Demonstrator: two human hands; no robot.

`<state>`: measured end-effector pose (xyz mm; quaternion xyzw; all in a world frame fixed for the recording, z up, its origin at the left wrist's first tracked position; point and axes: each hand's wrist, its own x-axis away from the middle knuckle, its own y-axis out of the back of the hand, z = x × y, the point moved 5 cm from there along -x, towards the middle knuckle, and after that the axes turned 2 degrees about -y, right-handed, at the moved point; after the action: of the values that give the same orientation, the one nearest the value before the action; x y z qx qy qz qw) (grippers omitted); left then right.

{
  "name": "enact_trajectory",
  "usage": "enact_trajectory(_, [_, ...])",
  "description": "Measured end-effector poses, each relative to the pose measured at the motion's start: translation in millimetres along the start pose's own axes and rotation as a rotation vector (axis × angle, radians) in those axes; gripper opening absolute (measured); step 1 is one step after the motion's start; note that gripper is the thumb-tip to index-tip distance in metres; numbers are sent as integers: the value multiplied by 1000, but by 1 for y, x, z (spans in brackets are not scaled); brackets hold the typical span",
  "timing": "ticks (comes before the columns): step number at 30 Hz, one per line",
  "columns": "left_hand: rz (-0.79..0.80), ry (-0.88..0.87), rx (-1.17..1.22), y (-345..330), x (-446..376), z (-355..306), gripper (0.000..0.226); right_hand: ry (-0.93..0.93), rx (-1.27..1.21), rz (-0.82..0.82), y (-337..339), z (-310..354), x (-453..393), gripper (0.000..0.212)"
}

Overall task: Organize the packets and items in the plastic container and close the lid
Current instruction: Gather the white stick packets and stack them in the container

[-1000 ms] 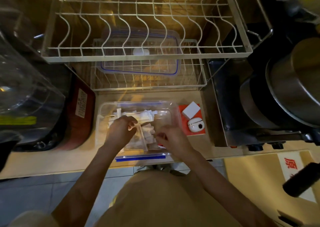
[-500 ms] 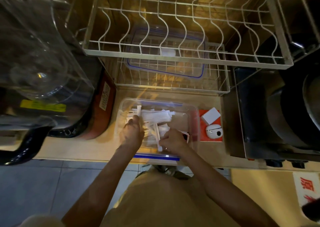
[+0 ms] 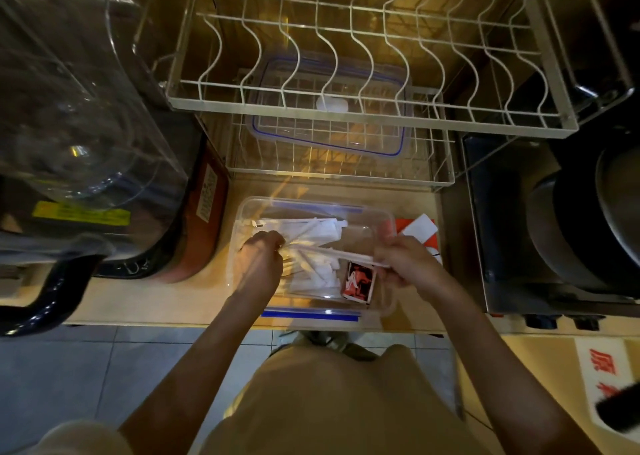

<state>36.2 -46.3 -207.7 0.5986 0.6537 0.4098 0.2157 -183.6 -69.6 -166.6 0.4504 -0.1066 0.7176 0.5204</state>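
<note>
A clear plastic container [image 3: 382,219] with blue clips stands open on the counter, holding several white paper packets [image 3: 311,232] and a small red-and-black packet [image 3: 358,280] at its near right. My left hand [image 3: 258,262] is inside at the left, closed on the white packets. Over the container's right side, my right hand [image 3: 405,262] pinches the end of a long thin white packet [image 3: 346,254]. The clear lid [image 3: 329,132] with a blue seal lies in the lower wire rack behind the container.
A white wire dish rack [image 3: 363,115] overhangs the back of the counter. A large clear water jug [image 3: 79,125] and a red appliance [image 3: 204,212] stand to the left. A red card [image 3: 403,224] with white items lies right of the container, then a steel stove [image 3: 502,229] with a pot.
My right hand has lifted toward the container's right side, drawing a long white packet out, and the red-and-black packet is now uncovered. The view has shifted closer.
</note>
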Motion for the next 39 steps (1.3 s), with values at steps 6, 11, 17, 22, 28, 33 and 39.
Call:
enact_trajectory(6, [170,62,-58,-17,2,3,24,173,-20,-298,28,11,-2,27])
enact_trajectory(11, [165,102,35,-18,2,-1,17,187,-30,-194,-5,5,-14,31])
enact_trajectory(17, [-19,166,78,28,1,-4,20,251,94,-194,-44,-8,-31,18])
enact_trajectory(22, [146,-96,-33,16,-6,-12,31,369,302,-68,-77,-6,-43,22])
enact_trajectory(28, [464,-266,-357,-22,-11,-7,102,507,537,-215,-74,-3,-41,32])
enact_trajectory(33, [499,-304,-621,-49,-8,1,126,453,355,-130,-68,-13,-33,34])
enact_trajectory(39, [532,-247,-675,-59,-16,2,130,264,114,-17,-74,-23,-33,24])
